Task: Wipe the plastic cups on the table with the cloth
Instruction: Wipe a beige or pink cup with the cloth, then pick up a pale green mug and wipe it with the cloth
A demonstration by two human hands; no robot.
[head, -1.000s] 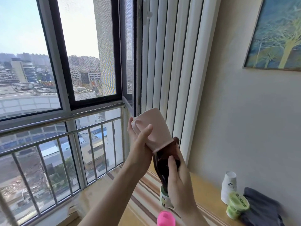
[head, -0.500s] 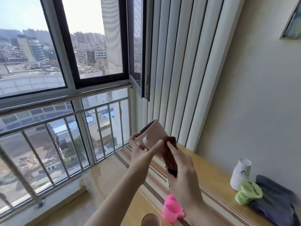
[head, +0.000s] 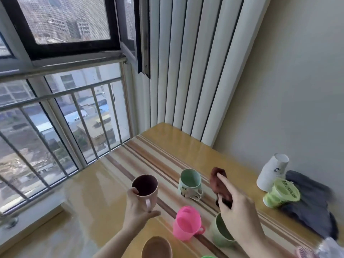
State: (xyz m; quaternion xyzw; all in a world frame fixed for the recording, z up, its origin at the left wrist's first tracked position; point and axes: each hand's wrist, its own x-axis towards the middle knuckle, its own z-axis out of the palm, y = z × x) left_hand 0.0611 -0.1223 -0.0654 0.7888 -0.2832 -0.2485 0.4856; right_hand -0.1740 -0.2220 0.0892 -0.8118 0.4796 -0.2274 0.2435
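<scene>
High-rise home: barred window [head: 61, 112], striped table [head: 167, 151], white curtain [head: 195, 71].

Nothing can be read: the green tub [head: 282, 193] carries dark lettering on its lid, and the pale green cup [head: 189, 182] a printed label, but both are too blurred to make out.

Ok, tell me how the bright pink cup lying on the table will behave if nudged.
The bright pink cup lies on its side on the table, so it would probably roll, though its handle should stop it soon. It looks like thin plastic, so likely light and easily pushed. It could bump the green cup beside it.
</scene>
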